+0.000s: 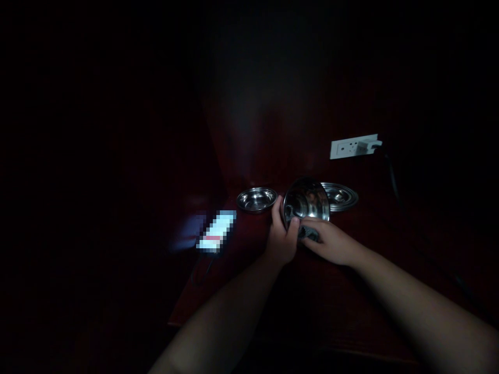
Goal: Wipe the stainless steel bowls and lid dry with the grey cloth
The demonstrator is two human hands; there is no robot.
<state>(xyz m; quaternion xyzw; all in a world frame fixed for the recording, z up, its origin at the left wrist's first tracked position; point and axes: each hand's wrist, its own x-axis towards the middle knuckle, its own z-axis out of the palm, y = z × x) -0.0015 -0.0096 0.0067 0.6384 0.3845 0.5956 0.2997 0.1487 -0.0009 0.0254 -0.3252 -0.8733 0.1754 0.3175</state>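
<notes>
My left hand grips a shiny steel bowl by its left side, thumb over the near rim. The bowl is tilted, its mouth turned toward me. At the near rim, my right hand is closed on a dark, crumpled cloth, mostly covered by the fingers. Left of the held bowl, a shallow steel dish sits on the dark red table. Steel plates lie behind the bowl on the right, partly hidden by it.
A lit phone lies left of my hands, a cable near it. On the wall at the right is a white socket panel with a plug and a hanging black cord. The table's front-left corner shows; the surroundings are very dark.
</notes>
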